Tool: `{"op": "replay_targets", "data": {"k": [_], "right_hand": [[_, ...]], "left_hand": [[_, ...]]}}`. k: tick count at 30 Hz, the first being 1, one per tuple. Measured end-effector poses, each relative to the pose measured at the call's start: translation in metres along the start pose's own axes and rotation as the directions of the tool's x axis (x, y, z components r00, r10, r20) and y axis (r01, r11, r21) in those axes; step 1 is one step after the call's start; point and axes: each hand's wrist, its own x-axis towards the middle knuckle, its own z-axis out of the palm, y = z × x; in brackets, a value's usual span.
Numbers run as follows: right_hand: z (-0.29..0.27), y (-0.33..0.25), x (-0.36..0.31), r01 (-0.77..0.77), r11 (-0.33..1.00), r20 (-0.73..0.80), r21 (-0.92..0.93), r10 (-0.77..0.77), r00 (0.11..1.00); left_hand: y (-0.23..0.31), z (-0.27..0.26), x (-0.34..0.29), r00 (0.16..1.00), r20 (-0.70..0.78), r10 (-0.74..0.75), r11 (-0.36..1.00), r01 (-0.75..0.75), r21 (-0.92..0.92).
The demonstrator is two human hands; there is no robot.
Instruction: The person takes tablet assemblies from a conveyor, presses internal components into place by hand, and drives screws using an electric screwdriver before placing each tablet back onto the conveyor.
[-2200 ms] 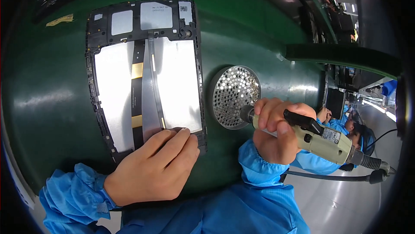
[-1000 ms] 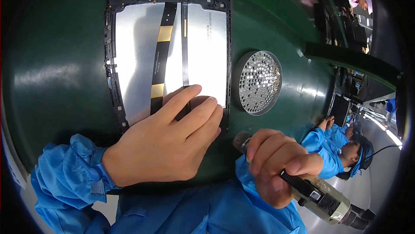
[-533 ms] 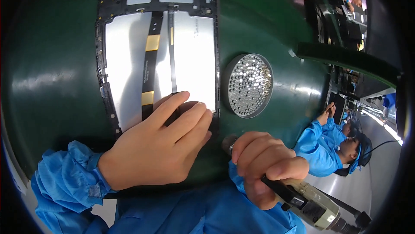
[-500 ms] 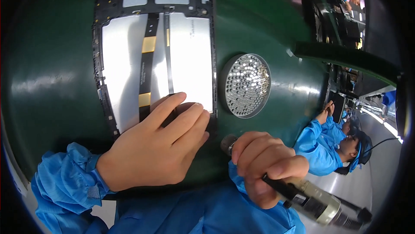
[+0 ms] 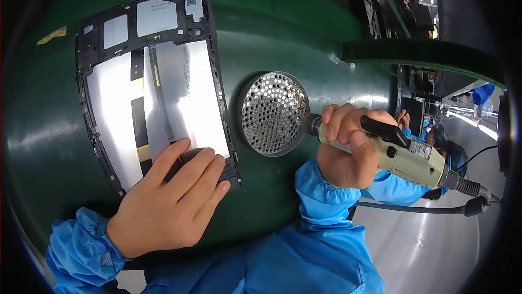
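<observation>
My left hand (image 5: 168,201) lies over the lower end of a tablet housing (image 5: 204,90), its fingers stretched out on the surface. The housing has a black frame, silvery panels and a dark ribbon cable (image 5: 139,123) with gold patches. My right hand (image 5: 348,144) is wrapped around a beige electric screwdriver (image 5: 416,161) with a black lever. The tool lies nearly level, its front end at the right rim of a round, perforated metal screw dish (image 5: 263,133). Small screws (image 5: 296,101) gather at the dish's right side. The driver's tip is hard to make out.
The green worktop (image 5: 43,114) carries a scrap of yellowish tape (image 5: 52,35) at the far left. A raised green bar (image 5: 413,55) crosses on the right. Behind the screwdriver sits a co-worker in blue, partly hidden. A cable trails from the tool's rear end.
My right hand has raised the screwdriver from near the table's front edge to the dish. The housing and dish appear further left and turned, as the view shifted. My left hand stays on the housing.
</observation>
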Motion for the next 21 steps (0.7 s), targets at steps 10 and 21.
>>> {"op": "replay_targets", "data": {"k": [10,21], "right_hand": [[-0.0051,0.006,0.0011,-0.006,1.0,-0.01,-0.007,0.006,1.0],[-0.0073,0.0077,0.0019,-0.007,1.0,0.015,0.001,0.007,1.0]], "left_hand": [[-0.0014,-0.0004,-0.0001,1.0,0.014,-0.003,1.0,0.002,0.012],[-0.0008,-0.0031,0.0012,1.0,0.013,0.0,1.0,0.0,0.017]]}}
